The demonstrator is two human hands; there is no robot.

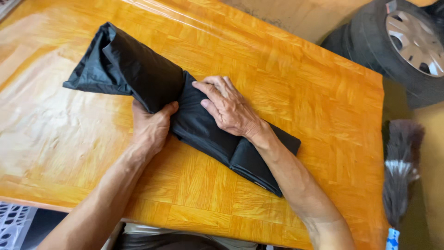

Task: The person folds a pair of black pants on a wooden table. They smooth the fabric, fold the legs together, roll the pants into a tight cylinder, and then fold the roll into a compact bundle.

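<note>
The black garment (185, 111) lies diagonally across the glossy orange wood-pattern table (300, 92), running from a loose, bulky upper end at 10 o'clock to a flat folded end at 5 o'clock. The left hand (150, 127) is clenched on the garment at its pinched waist, thumb hooked over the top of the cloth and fingers hidden beneath it. The right hand (229, 109) is not gripping; it lies flat with fingers extended, pressing the folded section down against the table just beside the left thumb. Risk assessment: the cloth looks slick and the tabletop is polished, so the flattened portion could slide toward 5 o'clock if the right-hand pressure lapses. The open end at 10 o'clock appears uncontrolled and could sag or unfold, since only the narrow waist is held. Uneven tension between the two hands would probably skew the fold. A car tyre (407, 41) sits at 2 o'clock and a feather duster (400, 166) at 4 o'clock, both off the table.
</note>
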